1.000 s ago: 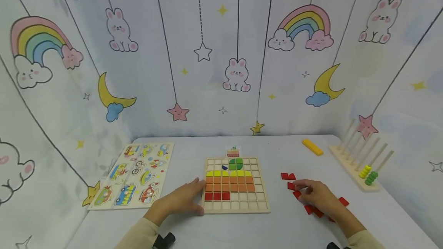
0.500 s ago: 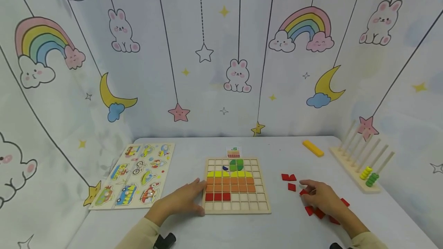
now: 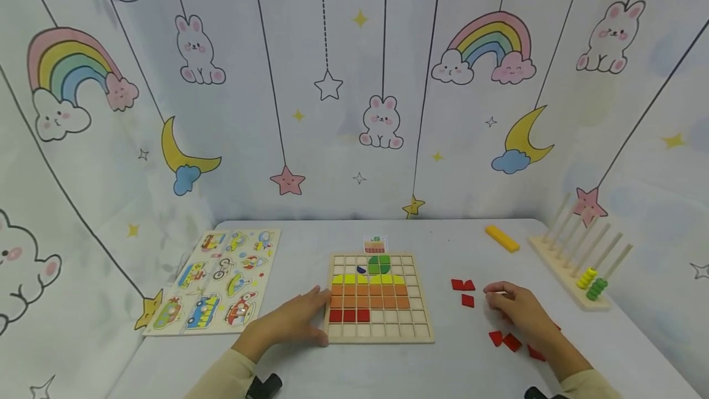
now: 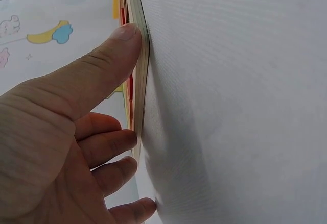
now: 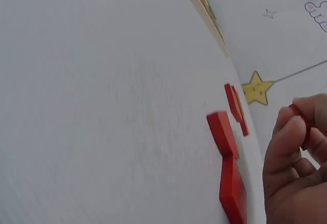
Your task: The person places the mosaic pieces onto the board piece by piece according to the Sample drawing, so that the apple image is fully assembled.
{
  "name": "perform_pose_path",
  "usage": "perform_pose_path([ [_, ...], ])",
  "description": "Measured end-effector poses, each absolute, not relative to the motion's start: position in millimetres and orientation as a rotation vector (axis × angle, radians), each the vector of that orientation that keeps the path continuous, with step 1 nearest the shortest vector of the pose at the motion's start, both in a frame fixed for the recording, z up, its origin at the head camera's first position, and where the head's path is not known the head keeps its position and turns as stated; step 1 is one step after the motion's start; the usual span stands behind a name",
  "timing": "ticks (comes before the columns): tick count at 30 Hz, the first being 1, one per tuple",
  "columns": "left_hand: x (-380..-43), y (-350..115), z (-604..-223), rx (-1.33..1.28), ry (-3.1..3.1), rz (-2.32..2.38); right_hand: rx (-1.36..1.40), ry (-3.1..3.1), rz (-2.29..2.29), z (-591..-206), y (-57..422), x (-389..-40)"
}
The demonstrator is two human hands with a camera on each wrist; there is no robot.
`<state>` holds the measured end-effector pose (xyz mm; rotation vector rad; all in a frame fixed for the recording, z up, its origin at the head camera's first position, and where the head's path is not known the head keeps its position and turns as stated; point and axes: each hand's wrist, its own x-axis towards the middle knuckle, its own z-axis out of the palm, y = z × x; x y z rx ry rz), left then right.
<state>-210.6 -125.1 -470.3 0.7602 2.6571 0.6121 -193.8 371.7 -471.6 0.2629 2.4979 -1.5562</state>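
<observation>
A wooden grid board (image 3: 388, 330) lies at the middle of the table, its cells filled with green, yellow, orange and a few red pieces, plus a small dark blue one. My left hand (image 3: 290, 319) touches the board's left edge, thumb at the near corner; in the left wrist view the thumb (image 4: 102, 63) presses along the side of the frame. To the right of the board, my right hand (image 3: 515, 310) pinches a small red piece (image 5: 306, 127) between thumb and fingers. Loose red pieces (image 3: 512, 342) lie below that hand, and more red pieces (image 3: 468, 301) sit to its left.
A picture card (image 3: 375, 244) stands at the board's far edge. On the left lies a wooden puzzle board (image 3: 221, 288) with vehicle pictures. At the right are a yellow bar (image 3: 501, 238) and a peg stand (image 3: 570, 276) bearing yellow and green beads. A patterned cloth surrounds the table.
The right hand has picked up a red piece from the table and moved slightly up and away from the loose pieces. The left hand has stayed at the board's edge.
</observation>
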Motion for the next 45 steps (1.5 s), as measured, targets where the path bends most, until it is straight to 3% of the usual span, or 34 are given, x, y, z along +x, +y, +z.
perform_pose_path([
  [8, -209.8, -125.3, -469.8, 0.737, 2.651, 0.610, 0.242, 2.018, -2.129, -466.6, 329.9, -199.2],
  [17, -207.4, -124.6, -469.6, 0.748, 2.656, 0.609, -0.041, 1.696, -2.211, -463.4, 269.2, -205.7],
  [30, -208.1, -125.4, -467.5, 0.763, 2.651, 0.616, 0.020, 2.028, -1.878, -481.1, 204.1, -208.2],
  [39, -208.1, -127.2, -468.1, 0.750, 2.635, 0.654, -0.340, 2.596, -1.258, -485.4, 167.9, -205.6],
  [45, -208.6, -127.4, -467.9, 0.741, 2.640, 0.648, -0.370, 2.706, -1.102, -483.8, 161.6, -204.2],
])
